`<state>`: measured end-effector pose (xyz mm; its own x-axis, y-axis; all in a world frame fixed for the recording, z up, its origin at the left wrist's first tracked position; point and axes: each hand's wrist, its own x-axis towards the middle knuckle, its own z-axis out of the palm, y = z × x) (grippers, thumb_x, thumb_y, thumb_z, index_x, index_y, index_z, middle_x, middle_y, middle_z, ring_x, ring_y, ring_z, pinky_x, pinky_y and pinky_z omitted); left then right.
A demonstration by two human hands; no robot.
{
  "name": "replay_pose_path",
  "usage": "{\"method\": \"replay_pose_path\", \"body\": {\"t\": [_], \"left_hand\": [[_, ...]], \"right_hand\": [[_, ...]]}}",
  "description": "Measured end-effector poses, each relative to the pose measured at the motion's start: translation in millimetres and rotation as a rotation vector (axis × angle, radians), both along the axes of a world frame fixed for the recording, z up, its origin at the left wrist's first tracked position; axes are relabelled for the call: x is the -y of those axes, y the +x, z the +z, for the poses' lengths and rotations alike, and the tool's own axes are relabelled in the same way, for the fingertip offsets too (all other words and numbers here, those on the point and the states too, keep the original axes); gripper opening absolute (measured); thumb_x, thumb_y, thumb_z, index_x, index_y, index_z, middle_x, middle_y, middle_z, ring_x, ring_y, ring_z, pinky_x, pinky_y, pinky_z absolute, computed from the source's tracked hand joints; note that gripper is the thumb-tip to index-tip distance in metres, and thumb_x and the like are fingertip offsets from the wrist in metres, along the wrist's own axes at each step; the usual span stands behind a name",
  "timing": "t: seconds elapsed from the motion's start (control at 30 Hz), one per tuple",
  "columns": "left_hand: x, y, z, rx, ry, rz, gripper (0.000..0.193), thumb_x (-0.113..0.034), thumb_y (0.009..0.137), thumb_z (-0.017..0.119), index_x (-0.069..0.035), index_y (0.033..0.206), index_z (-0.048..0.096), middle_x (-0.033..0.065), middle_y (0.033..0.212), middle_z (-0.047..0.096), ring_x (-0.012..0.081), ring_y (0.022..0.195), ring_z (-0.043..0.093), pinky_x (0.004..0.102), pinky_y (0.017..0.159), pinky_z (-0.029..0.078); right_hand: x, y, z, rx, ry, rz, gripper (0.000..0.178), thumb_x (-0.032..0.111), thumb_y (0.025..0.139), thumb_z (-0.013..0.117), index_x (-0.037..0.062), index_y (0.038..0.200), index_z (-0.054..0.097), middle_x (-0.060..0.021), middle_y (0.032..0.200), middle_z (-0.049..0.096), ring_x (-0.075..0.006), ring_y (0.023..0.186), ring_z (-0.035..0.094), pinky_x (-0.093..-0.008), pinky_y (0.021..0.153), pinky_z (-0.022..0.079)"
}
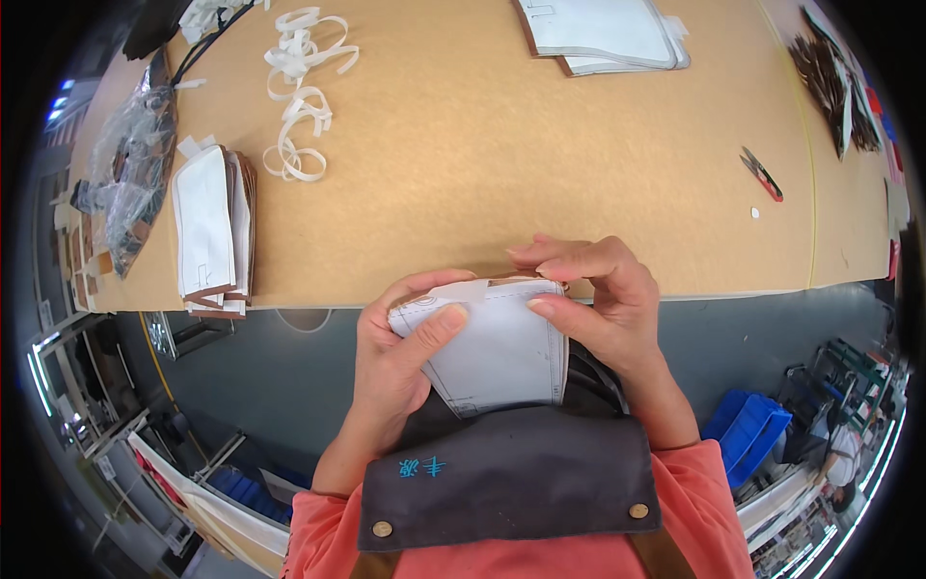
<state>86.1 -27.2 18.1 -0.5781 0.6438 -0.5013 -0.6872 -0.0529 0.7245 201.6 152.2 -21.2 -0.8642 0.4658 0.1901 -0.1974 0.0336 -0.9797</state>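
Note:
Just in front of the table's near edge, I hold a white-backed panel [497, 352] with brown edges and dark marked lines along its borders. My left hand [400, 343] grips its left upper corner, thumb pressed on the white face and fingers behind. At the upper right corner, my right hand [608, 299] pinches the edge between thumb and fingers. A short white strip [471, 292] lies over the top edge between the hands. The panel's lower end rests near my dark apron [506, 473], and its back side is hidden.
On the brown table [502, 174] lie a stack of similar panels [207, 227] at left, curled white tape [304, 96], more panels [608, 34] at the back, and red-handled thread snips [762, 174]. Plastic-wrapped material [130, 164] sits far left. A blue crate [748, 434] stands beyond my right arm.

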Motion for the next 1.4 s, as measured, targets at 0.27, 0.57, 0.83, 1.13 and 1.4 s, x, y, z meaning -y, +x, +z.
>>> {"method": "replay_pose_path", "body": {"t": [0.27, 0.57, 0.83, 1.13, 1.4], "left_hand": [[1.6, -1.7, -3.2, -0.018, 0.014, 0.023, 0.035, -0.004, 0.087, 0.072, 0.006, 0.12, 0.062, 0.017, 0.109, 0.07, 0.0196, 0.099, 0.068, 0.0315, 0.088, 0.055], [0.2, 0.5, -2.0, -0.006, 0.006, 0.056, 0.035, -0.003, 0.087, 0.072, 0.007, 0.119, 0.061, 0.0175, 0.107, 0.07, 0.0201, 0.096, 0.069, 0.0321, 0.086, 0.055], [0.4, -1.4, -2.3, -0.03, 0.016, 0.088, 0.036, -0.005, 0.088, 0.071, 0.008, 0.12, 0.06, 0.0178, 0.108, 0.069, 0.0206, 0.097, 0.068, 0.0323, 0.086, 0.055], [5.0, 2.9, -3.2, -0.086, -0.015, 0.1, 0.037, -0.007, 0.087, 0.072, 0.008, 0.119, 0.06, 0.0179, 0.108, 0.069, 0.0212, 0.097, 0.068, 0.0342, 0.088, 0.054], [10.2, 4.3, -6.6, -0.108, 0.009, 0.131, 0.035, -0.008, 0.089, 0.071, 0.006, 0.119, 0.061, 0.0168, 0.109, 0.069, 0.0218, 0.098, 0.067, 0.0347, 0.09, 0.053]], "right_hand": [[12.8, 2.8, 7.2, 0.142, 0.028, -0.005, 0.046, 0.002, 0.084, 0.075, 0.0003, 0.129, 0.063, -0.0154, 0.119, 0.07, -0.0215, 0.103, 0.071, -0.0305, 0.091, 0.054], [26.1, 1.9, 4.3, 0.09, 0.177, -0.109, 0.048, 0.002, 0.086, 0.073, -0.0063, 0.13, 0.059, -0.0188, 0.123, 0.067, -0.0243, 0.105, 0.07, -0.0311, 0.089, 0.056], [32.6, 6.0, 1.7, 0.018, 0.084, -0.183, 0.06, 0.004, 0.082, 0.077, -0.0097, 0.135, 0.052, -0.0259, 0.125, 0.064, -0.0304, 0.108, 0.069, -0.0336, 0.09, 0.055], [32.3, 12.4, 4.2, 0.048, 0.157, -0.092, 0.057, 0.002, 0.083, 0.076, -0.0087, 0.134, 0.054, -0.0234, 0.123, 0.066, -0.0271, 0.108, 0.069, -0.0305, 0.09, 0.054], [46.9, 27.1, -2.3, 0.068, -0.005, -0.101, 0.056, 0.001, 0.086, 0.073, -0.0053, 0.138, 0.052, -0.0203, 0.126, 0.065, -0.0237, 0.104, 0.071, -0.0279, 0.087, 0.055]]}}
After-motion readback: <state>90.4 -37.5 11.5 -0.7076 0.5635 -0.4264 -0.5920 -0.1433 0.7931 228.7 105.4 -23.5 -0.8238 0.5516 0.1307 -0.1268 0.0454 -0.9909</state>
